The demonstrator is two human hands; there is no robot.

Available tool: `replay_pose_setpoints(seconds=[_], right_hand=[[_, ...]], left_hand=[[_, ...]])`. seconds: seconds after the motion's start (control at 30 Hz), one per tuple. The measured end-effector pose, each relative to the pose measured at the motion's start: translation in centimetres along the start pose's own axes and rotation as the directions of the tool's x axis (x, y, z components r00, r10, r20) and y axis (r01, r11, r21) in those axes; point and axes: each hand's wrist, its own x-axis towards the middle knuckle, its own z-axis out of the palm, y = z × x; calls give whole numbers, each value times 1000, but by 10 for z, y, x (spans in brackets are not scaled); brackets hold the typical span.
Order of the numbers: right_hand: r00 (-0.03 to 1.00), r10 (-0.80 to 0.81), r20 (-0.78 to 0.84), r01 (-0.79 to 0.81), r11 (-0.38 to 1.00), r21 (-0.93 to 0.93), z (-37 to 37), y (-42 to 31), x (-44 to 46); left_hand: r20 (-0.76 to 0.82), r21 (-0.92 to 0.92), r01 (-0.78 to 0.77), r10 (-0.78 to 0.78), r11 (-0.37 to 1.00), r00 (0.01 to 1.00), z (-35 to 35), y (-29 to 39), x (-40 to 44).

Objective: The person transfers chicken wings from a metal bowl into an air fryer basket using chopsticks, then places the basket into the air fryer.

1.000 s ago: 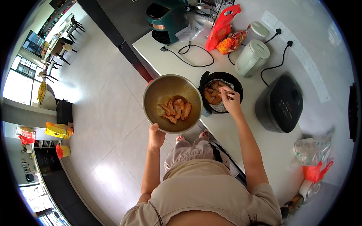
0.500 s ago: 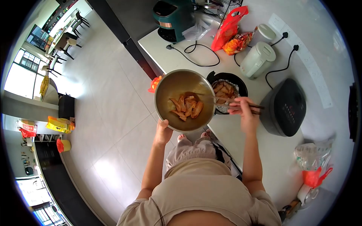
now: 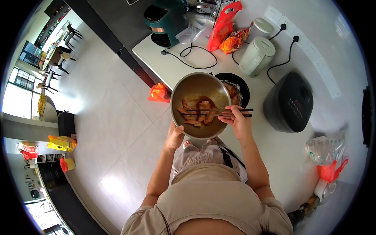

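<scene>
My left hand [image 3: 174, 136] grips the lower left rim of a metal mixing bowl [image 3: 188, 87], thumb over the edge. Marinated chicken wing pieces [image 3: 192, 123] lie in brown sauce at its bottom. Wooden chopsticks [image 3: 220, 112] are held in my right hand [image 3: 238, 123], reaching over the bowl's right rim, with their tips among the pieces. Whether they pinch one is unclear. Behind the bowl, on the counter, a round black basket [image 3: 244, 87] lined with foil holds more wing pieces [image 3: 234, 94]; the bowl hides its left part.
On the white counter [image 3: 250, 156] stand a black rice cooker [image 3: 290, 103] to the right, a pale green kettle [image 3: 256, 56] and a dark green air fryer [image 3: 164, 25] farther back. A loose black cord [image 3: 203, 57] lies there. An orange-red bag [image 3: 159, 92] sits beyond the bowl's left side.
The bowl has moved right and now covers part of the foil-lined basket. My right hand has brought the chopsticks from beside the basket to the wing pieces in the bowl. The view has shifted slightly.
</scene>
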Motion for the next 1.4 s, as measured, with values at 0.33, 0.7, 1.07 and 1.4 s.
replay_pose_setpoints(seconds=[0.33,0.7,1.07,1.4], right_hand=[[962,-149,-228,182,975,129,-39,-32,-8],[788,-336,-515,277,942,-190,-111,-24,6],[781,-325,-533,170,932,-319,-88,15,26],[801,-431,-416,209,852,-480,-80,15,22]], left_hand=[[-31,-54,42,-44,998,999,1,-11,8],[-189,11,-36,37,999,981,-33,-1,5],[-219,-9,-52,48,999,975,-31,0,-6],[-166,14,-30,32,999,986,-24,-4,0]])
